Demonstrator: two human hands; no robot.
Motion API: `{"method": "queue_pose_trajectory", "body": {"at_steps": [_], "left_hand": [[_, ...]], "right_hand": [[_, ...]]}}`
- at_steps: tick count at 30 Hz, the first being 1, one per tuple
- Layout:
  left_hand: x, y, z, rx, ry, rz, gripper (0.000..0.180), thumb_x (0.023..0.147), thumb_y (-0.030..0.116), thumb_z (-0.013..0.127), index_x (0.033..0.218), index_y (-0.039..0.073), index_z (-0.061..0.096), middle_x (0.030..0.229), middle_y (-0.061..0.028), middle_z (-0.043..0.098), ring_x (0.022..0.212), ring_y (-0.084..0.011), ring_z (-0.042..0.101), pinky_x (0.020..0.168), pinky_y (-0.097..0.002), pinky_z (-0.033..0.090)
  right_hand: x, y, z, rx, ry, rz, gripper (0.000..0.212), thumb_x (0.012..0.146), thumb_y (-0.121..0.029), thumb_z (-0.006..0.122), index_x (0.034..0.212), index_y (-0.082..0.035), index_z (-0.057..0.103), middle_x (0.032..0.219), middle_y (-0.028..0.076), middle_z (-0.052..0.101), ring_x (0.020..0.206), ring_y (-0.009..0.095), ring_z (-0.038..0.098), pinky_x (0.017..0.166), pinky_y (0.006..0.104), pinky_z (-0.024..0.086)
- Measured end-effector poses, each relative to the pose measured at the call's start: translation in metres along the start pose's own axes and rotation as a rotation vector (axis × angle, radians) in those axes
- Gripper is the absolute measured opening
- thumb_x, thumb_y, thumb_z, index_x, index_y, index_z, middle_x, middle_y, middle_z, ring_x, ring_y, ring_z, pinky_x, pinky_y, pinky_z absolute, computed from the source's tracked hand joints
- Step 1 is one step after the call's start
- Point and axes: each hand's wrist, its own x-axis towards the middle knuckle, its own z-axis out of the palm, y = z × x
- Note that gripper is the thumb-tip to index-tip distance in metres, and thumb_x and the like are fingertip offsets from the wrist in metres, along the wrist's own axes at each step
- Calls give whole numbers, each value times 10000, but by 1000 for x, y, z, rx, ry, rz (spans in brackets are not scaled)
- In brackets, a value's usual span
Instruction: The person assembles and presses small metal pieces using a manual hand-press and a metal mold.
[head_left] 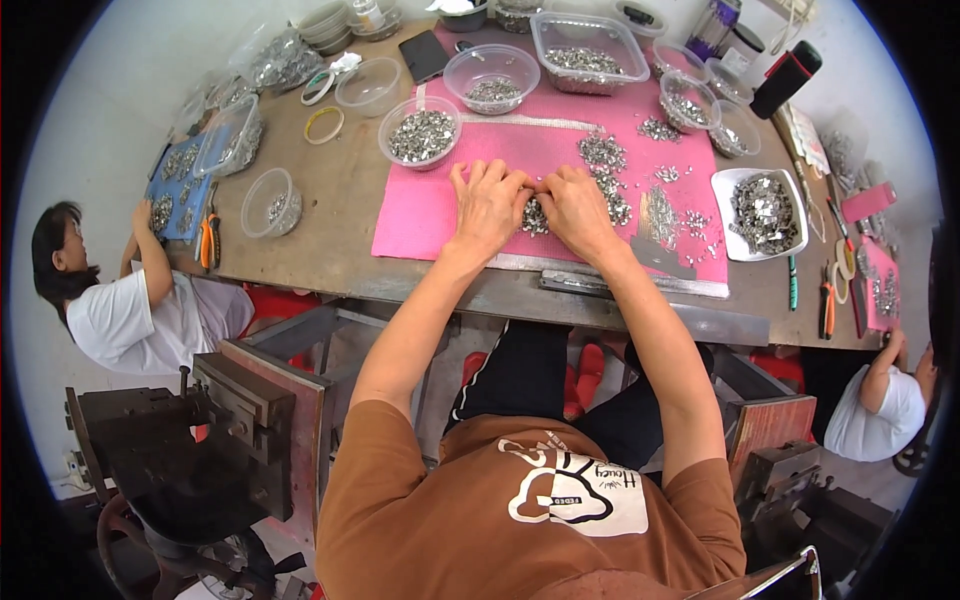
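My left hand [488, 208] and my right hand [577, 210] meet over the pink mat [420, 215], thumbs and index fingers closed in a pinch with the fingertips almost touching. What lies between the fingertips is too small and covered to make out. Just below them, between my hands, is a little heap of small silver metal pieces [535, 217]. Right of my right hand, more metal pieces [603, 152] are piled, with thin pin-like bits [660, 215] beside them. A clear round tub [420, 133] of metal pieces stands beyond my left hand.
More clear tubs [490, 80] and a large rectangular one [588, 60] hold pieces at the back. A white square dish [760, 214] stands on the right. Orange-handled pliers [208, 238] lie on the left. Co-workers sit at left [150, 310] and right [880, 400].
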Motion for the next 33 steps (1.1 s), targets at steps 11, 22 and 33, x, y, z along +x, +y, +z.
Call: {"method": "queue_pose_trajectory", "body": {"at_steps": [11, 22, 33], "left_hand": [[1, -6, -22, -408, -41, -169, 79, 892, 62, 681, 938, 45, 618, 848, -76, 656, 823, -286, 615, 873, -408, 450], [-35, 42, -30, -305, -228, 158, 115, 857, 60, 704, 967, 68, 674, 875, -63, 616, 907, -255, 601, 929, -414, 398], [-36, 41, -25, -317, -195, 84, 89, 876, 146, 742, 963, 126, 740, 840, -26, 614, 888, -213, 604, 935, -400, 351]], "right_hand": [[-8, -12, -33, 256, -30, 87, 89, 889, -70, 660, 907, 16, 664, 918, 195, 639, 914, 386, 631, 820, 468, 503], [-79, 5, -76, 165, -115, 132, 87, 864, -23, 706, 944, 12, 701, 889, 146, 641, 831, 333, 649, 737, 420, 517], [-88, 10, -72, 214, -69, 117, 112, 855, -30, 724, 959, 9, 715, 922, 150, 656, 818, 317, 673, 733, 396, 539]]}}
